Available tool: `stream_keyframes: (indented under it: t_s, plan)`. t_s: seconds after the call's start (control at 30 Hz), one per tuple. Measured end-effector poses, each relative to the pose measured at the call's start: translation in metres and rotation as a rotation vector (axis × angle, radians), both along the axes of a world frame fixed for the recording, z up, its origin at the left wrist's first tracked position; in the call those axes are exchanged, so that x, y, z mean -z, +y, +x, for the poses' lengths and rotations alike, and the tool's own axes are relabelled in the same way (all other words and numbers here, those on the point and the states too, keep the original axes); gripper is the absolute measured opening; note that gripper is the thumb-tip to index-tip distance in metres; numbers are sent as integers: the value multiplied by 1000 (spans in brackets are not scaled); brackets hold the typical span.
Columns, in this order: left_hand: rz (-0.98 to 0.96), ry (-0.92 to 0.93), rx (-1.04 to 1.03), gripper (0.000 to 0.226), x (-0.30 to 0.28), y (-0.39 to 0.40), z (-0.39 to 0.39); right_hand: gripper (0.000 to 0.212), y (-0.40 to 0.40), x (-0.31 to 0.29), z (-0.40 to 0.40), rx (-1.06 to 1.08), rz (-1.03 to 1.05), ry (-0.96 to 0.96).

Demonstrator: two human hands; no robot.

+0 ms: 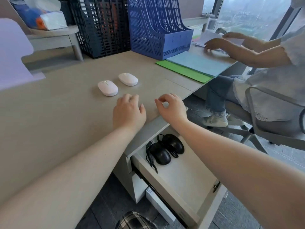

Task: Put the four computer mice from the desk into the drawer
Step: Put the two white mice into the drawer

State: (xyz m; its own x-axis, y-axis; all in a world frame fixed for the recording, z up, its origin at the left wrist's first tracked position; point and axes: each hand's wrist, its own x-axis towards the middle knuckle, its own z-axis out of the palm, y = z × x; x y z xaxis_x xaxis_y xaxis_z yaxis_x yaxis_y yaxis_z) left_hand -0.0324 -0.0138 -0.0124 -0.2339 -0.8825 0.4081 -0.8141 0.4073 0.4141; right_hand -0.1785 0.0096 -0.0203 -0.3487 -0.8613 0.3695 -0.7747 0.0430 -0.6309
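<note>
Mice are split: two black ones point(166, 150) lie in my open drawer point(184, 184), two white ones point(118, 84) sit on the desk point(57, 109). My left hand point(128, 111) and right hand point(171, 108) hover empty — fingers loosely curled, gripping nothing.

The bench point(57, 113) top looks matt and smooth, a grey-beige laminate. Both white mice point(107, 88) point(128, 79) have smooth plastic shells with a soft sheen. The black mice point(159, 153) point(173, 143) in the smooth, pale drawer point(184, 177) look glossier. The blue file rack point(158, 27) is perforated plastic.
</note>
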Motion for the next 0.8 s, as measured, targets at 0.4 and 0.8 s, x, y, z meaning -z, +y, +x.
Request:
stream_keyframes:
  t_s: [0.4,0.8]
  plan:
    - [196,160,-215,61,14,-94,35,63,-106,-18,41,-58,296,61]
    - [264,112,-219,59,18,-144,38,45,-170,-9,52,15,215,102]
